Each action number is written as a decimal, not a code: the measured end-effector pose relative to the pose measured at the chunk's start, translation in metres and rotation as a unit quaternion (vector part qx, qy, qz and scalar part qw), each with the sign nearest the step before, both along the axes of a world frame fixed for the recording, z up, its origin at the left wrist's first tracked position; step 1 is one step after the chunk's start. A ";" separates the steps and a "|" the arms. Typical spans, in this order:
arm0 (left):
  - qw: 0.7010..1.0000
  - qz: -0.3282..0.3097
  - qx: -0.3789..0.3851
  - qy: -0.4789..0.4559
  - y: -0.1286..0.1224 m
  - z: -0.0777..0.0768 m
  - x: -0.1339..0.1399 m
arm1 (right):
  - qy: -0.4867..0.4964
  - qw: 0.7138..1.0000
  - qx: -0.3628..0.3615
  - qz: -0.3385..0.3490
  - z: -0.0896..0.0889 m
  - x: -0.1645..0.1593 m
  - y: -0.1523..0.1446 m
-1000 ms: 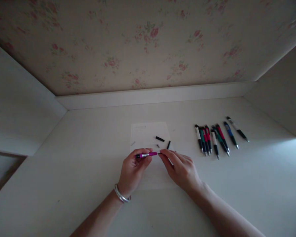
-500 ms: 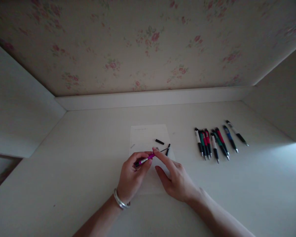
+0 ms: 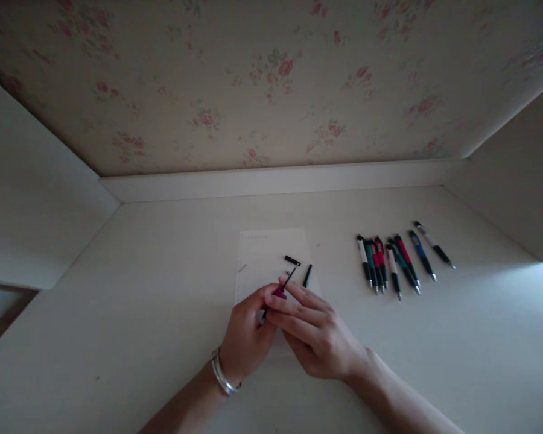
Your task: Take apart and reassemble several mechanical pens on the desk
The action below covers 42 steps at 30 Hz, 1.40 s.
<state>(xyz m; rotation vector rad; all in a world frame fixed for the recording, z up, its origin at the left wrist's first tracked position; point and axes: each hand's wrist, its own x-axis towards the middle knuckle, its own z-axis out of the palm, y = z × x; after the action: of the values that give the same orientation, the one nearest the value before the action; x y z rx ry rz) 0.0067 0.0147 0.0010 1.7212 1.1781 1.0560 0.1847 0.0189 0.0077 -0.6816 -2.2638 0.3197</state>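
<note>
A purple pen barrel [image 3: 280, 292] is between both hands above the paper, with a thin dark refill [image 3: 291, 275] sticking out of its end, pointing up and right. My left hand [image 3: 248, 328], with a silver bracelet [image 3: 224, 374] at the wrist, is closed around the barrel. My right hand [image 3: 321, 331] lies against the left, its fingers over the barrel and hiding much of it. On the paper [image 3: 271, 247] beyond the hands lie a short black tube [image 3: 291, 260] and a slim black piece [image 3: 308, 275]. A tiny piece near the right fingertips is too small to name.
Several pens with white, green, red and blue barrels lie on the right of the white desk; among them are a blue pen [image 3: 422, 255] and a white one [image 3: 433, 244]. White side panels and a low ledge [image 3: 280, 179] border the desk, below flowered wallpaper [image 3: 271, 90].
The pen has turned, so its refill now points farther away from me. My right hand has moved left, its fingers closing over the barrel beside my left hand.
</note>
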 end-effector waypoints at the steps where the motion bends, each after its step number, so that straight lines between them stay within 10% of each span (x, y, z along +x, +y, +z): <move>1: 1.000 -0.001 -0.004 -0.012 0.000 -0.001 0.000 | 0.005 1.000 0.007 -0.003 0.001 0.001 0.000; 13: 0.924 0.061 -0.177 -0.333 0.009 -0.005 -0.003 | 0.136 0.980 -0.046 -0.140 -0.009 0.011 0.004; 31: 0.903 0.068 -0.231 -0.355 0.011 0.002 0.000 | 0.119 0.976 -0.108 -0.145 -0.017 0.014 0.006; 42: 0.840 0.189 -0.196 -0.470 0.034 0.014 -0.026 | 0.017 0.973 -0.186 -0.136 0.001 -0.013 0.014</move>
<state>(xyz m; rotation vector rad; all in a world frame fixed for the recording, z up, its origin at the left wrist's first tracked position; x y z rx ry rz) -0.0189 0.0488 0.0149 0.4856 0.9614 1.5078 0.1721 0.0332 0.0088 -1.1567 -2.0625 0.6242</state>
